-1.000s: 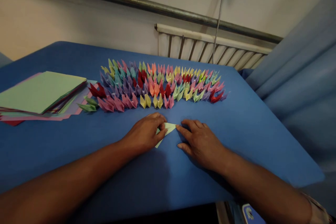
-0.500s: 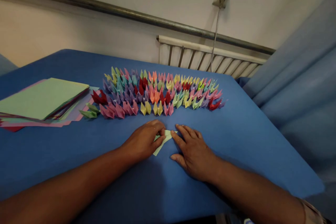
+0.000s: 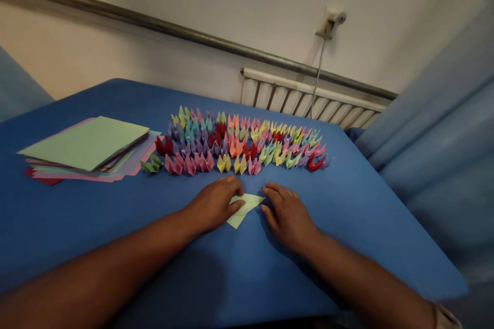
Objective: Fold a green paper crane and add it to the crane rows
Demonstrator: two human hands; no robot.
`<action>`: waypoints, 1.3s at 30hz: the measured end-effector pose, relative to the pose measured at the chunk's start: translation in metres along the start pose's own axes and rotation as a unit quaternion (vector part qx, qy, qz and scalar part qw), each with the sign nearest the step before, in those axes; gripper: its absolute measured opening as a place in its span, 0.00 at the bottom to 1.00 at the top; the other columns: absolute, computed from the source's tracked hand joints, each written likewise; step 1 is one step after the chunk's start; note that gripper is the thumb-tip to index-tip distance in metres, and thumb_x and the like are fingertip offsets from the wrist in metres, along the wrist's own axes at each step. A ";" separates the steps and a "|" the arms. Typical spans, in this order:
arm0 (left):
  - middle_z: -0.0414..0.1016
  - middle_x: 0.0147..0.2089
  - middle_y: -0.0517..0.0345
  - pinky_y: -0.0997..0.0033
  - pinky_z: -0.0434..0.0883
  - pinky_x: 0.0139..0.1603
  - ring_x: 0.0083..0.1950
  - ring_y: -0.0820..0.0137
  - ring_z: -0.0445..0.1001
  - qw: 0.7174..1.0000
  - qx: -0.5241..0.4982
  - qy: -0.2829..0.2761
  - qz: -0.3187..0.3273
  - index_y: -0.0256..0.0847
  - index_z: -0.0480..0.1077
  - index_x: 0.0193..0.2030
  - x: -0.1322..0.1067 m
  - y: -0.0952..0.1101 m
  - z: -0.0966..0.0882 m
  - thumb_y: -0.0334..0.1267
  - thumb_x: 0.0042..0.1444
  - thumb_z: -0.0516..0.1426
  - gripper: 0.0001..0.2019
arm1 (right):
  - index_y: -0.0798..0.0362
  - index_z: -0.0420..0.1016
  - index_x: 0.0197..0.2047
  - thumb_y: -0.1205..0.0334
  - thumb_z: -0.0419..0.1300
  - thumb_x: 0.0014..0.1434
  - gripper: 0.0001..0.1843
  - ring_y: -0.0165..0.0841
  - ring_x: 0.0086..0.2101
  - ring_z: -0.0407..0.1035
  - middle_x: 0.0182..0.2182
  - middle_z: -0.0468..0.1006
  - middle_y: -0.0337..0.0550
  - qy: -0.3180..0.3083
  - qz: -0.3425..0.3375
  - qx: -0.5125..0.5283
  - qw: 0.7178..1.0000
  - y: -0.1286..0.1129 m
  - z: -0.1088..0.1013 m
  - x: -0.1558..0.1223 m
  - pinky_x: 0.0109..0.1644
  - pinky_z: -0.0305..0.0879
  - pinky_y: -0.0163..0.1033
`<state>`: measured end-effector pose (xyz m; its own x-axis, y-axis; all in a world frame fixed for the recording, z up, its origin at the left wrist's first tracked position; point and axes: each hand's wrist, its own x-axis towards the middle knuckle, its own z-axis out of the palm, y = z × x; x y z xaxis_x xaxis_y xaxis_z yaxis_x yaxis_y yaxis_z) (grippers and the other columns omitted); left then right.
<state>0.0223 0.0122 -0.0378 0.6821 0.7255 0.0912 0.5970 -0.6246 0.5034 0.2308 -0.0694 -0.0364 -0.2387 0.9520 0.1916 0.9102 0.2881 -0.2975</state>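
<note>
A small pale green folded paper (image 3: 247, 205) lies on the blue tabletop, one pointed corner toward the right and another toward me. My left hand (image 3: 218, 203) grips its left side, thumb on top and fingers curled over the far edge. That part of the paper is hidden beneath the hand. At the right tip of the paper, my right hand (image 3: 287, 213) hovers close by, thumb apart from the fingers, holding nothing. Beyond both hands stand rows of folded paper cranes (image 3: 236, 146) in pink, yellow, red, purple, green and blue.
To the left is a stack of coloured paper sheets (image 3: 87, 144), pale green on top. The blue table (image 3: 185, 277) reaches a wall with a metal rail (image 3: 193, 36) and a white radiator (image 3: 285, 82). A blue curtain (image 3: 436, 128) hangs at the right.
My right hand has drawn back from the paper, its fingers bending. More of the paper now shows, with its near flap spread wider. My left hand stays on it. The view has shifted slightly.
</note>
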 end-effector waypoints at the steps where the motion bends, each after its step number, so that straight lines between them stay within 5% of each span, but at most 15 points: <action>1: 0.73 0.42 0.55 0.65 0.67 0.44 0.45 0.63 0.71 1.000 0.004 0.001 -0.001 0.42 0.68 0.40 0.000 -0.001 0.000 0.39 0.56 0.57 0.06 | 0.57 0.69 0.58 0.61 0.51 0.67 0.19 0.42 0.54 0.66 0.55 0.72 0.54 0.003 -0.009 0.011 1.000 -0.004 -0.001 0.005 0.58 0.62 0.49; 5: 0.72 0.43 0.53 0.64 0.67 0.44 0.46 0.61 0.71 1.000 0.024 0.001 -0.004 0.41 0.68 0.41 -0.003 -0.001 -0.005 0.41 0.55 0.58 0.09 | 0.54 0.73 0.44 0.64 0.52 0.66 0.10 0.36 0.42 0.70 0.39 0.76 0.46 -0.025 -0.025 0.043 0.998 -0.019 0.002 0.025 0.49 0.66 0.40; 10: 0.72 0.47 0.51 0.61 0.67 0.48 0.50 0.57 0.71 0.999 0.029 -0.011 -0.025 0.42 0.68 0.45 -0.008 0.002 -0.014 0.41 0.52 0.61 0.14 | 0.54 0.72 0.39 0.64 0.54 0.64 0.06 0.35 0.40 0.69 0.37 0.74 0.45 -0.021 -0.012 0.007 1.000 -0.018 0.020 0.031 0.46 0.64 0.39; 24: 0.77 0.39 0.57 0.67 0.63 0.33 0.37 0.60 0.75 0.990 0.060 -0.055 -0.115 0.47 0.68 0.49 -0.013 0.001 -0.021 0.50 0.48 0.63 0.22 | 0.56 0.71 0.49 0.63 0.55 0.64 0.11 0.40 0.48 0.66 0.45 0.74 0.50 -0.008 -0.067 0.050 0.996 -0.007 0.023 0.029 0.52 0.64 0.47; 29: 0.77 0.43 0.57 0.65 0.67 0.38 0.43 0.60 0.76 0.993 -0.001 -0.060 -0.098 0.47 0.66 0.53 -0.012 0.005 -0.018 0.42 0.52 0.61 0.20 | 0.55 0.66 0.58 0.58 0.58 0.63 0.21 0.42 0.53 0.64 0.52 0.73 0.51 -0.013 -0.056 0.098 0.993 0.000 0.028 0.030 0.56 0.62 0.51; 35: 0.72 0.57 0.48 0.55 0.65 0.57 0.59 0.53 0.68 0.997 0.045 -0.022 -0.059 0.42 0.65 0.60 -0.013 0.006 -0.016 0.44 0.51 0.63 0.29 | 0.55 0.68 0.58 0.56 0.59 0.63 0.22 0.43 0.56 0.61 0.57 0.69 0.50 -0.034 -0.051 0.096 0.993 -0.002 0.025 0.029 0.59 0.60 0.52; 39: 0.75 0.53 0.50 0.57 0.67 0.54 0.55 0.54 0.70 0.996 0.048 -0.035 -0.067 0.42 0.66 0.59 -0.011 0.008 -0.018 0.46 0.51 0.63 0.29 | 0.56 0.68 0.58 0.57 0.61 0.62 0.23 0.44 0.56 0.61 0.57 0.69 0.51 -0.031 -0.050 0.101 0.993 -0.002 0.027 0.030 0.59 0.59 0.53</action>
<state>0.0121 0.0049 -0.0198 0.6186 0.7850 -0.0330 0.7208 -0.5503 0.4215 0.2126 -0.0389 -0.0550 -0.3498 0.9205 0.1740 0.7962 0.3900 -0.4626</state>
